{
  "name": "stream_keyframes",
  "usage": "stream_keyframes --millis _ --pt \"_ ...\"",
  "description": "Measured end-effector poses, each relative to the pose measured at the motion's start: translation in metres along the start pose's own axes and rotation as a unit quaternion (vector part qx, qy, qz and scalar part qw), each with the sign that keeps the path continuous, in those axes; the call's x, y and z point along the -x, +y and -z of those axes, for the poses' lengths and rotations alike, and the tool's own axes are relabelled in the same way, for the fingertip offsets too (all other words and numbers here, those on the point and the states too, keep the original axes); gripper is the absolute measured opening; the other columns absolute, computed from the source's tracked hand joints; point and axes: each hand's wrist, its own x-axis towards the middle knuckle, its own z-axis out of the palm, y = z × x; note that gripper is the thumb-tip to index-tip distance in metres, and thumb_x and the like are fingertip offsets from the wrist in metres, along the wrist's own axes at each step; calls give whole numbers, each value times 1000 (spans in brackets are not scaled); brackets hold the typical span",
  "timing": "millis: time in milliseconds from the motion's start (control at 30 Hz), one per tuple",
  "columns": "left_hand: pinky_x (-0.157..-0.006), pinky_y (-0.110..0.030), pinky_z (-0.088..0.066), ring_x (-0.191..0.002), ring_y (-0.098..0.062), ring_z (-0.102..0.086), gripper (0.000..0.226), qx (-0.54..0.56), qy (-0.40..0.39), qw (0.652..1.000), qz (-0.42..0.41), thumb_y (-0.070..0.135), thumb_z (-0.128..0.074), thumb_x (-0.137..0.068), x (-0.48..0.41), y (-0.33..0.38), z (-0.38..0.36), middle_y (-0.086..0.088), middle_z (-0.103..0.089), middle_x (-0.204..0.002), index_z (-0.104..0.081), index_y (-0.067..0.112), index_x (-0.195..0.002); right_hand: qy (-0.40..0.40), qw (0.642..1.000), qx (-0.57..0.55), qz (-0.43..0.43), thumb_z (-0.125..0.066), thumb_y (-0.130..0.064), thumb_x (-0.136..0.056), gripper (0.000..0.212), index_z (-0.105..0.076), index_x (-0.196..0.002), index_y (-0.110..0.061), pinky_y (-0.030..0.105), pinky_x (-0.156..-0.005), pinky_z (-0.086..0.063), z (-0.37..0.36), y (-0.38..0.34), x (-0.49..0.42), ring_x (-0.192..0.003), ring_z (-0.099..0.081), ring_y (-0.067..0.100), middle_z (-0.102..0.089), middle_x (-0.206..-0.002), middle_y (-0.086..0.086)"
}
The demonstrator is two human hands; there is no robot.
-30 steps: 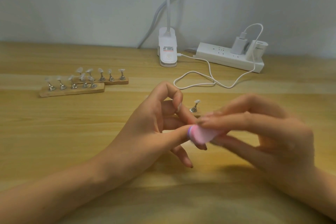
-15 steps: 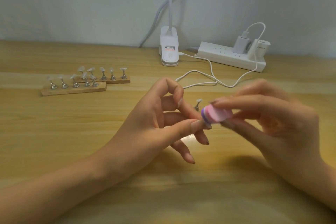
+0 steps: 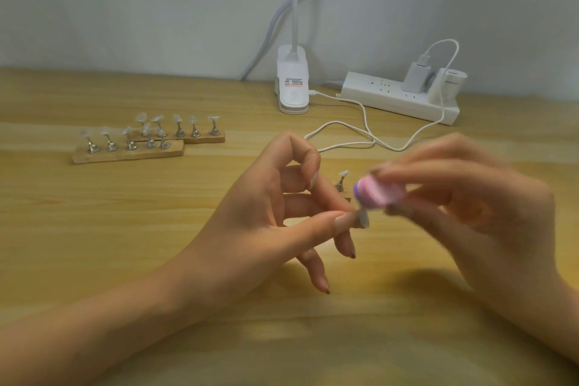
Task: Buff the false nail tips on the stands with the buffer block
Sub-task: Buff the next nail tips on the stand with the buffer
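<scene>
My right hand (image 3: pixel 476 207) grips a pink buffer block (image 3: pixel 377 194) with a purple end, blurred by motion. Its purple end lies against a clear false nail tip (image 3: pixel 363 219) that my left hand (image 3: pixel 269 216) pinches between thumb and a finger. Just behind my left fingers a single metal stand with a nail tip (image 3: pixel 341 180) sits on a wooden strip that is mostly hidden. At the left, two wooden strips (image 3: pixel 125 155) carry several metal stands with clear nail tips (image 3: pixel 178 125).
A white clip lamp base (image 3: pixel 293 88) stands at the back of the wooden table (image 3: pixel 94 229). A white power strip (image 3: pixel 399 97) with a charger is at the back right. Its white cable (image 3: pixel 354 135) loops just behind my hands.
My right hand with the buffer block has risen from below the left thumb tip to just above the pinched nail tip, which now shows. My left hand has barely moved.
</scene>
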Motion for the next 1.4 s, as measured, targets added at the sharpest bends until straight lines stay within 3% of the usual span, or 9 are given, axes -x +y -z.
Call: stream_keyframes --millis 267,600,700,833,933,1233,1400 --pt "-42 -29 -52 -67 -25 -71 39 -18 9 1000 -8 5 -73 -83 0 -2 1 -5 -66 -78 -39 24 -83 -39 997 54 49 -71 -16 -88 22 -69 -109 -23 24 -83 -53 -3 -6 2 -98 -70 14 -66 -102 -7" --pt "-42 -29 -51 -65 -24 -69 38 -18 13 1000 -8 5 -70 -83 1 -2 1 -7 -66 -79 -39 26 -82 -22 999 38 20 -74 -13 -86 23 -69 -107 -20 26 -78 -56 -2 -3 2 -97 -70 16 -67 -101 -4" --pt "-42 -27 -51 -65 -22 -69 38 -22 12 1000 -9 7 -71 -83 0 -2 2 -4 -66 -78 -38 27 -81 -50 996 54 47 -72 -18 -89 21 -71 -109 -22 25 -84 -54 -4 -4 3 -98 -70 14 -66 -104 -8" --pt "-42 -29 -51 -65 -23 -68 41 -22 14 1000 -10 3 -73 -85 1 -3 2 -5 -66 -78 -37 24 -84 -15 998 51 13 -73 -13 -89 20 -70 -106 -24 27 -79 -56 -2 -3 1 -96 -70 16 -68 -102 -3" --pt "-41 -28 -50 -65 -24 -68 38 -26 11 1000 -7 7 -71 -83 1 -2 2 -4 -66 -78 -37 26 -81 -49 997 50 42 -72 -19 -90 15 -76 -100 -28 27 -84 -54 -4 -5 4 -98 -71 15 -67 -102 -6" --pt "-43 -30 -52 -66 -24 -69 40 -16 -2 1000 -16 4 -69 -85 1 1 1 -4 -67 -79 -38 29 -81 6 1000 14 -17 -70 -18 -87 23 -69 -109 -22 28 -71 -59 0 2 0 -94 -68 22 -66 -103 2" --pt "-42 -29 -52 -66 -26 -70 38 -16 1 1000 -5 5 -71 -84 1 -1 1 -5 -64 -78 -38 25 -82 -35 998 37 35 -71 -18 -88 18 -75 -103 -27 24 -79 -55 -4 -6 4 -96 -69 18 -64 -103 -4"
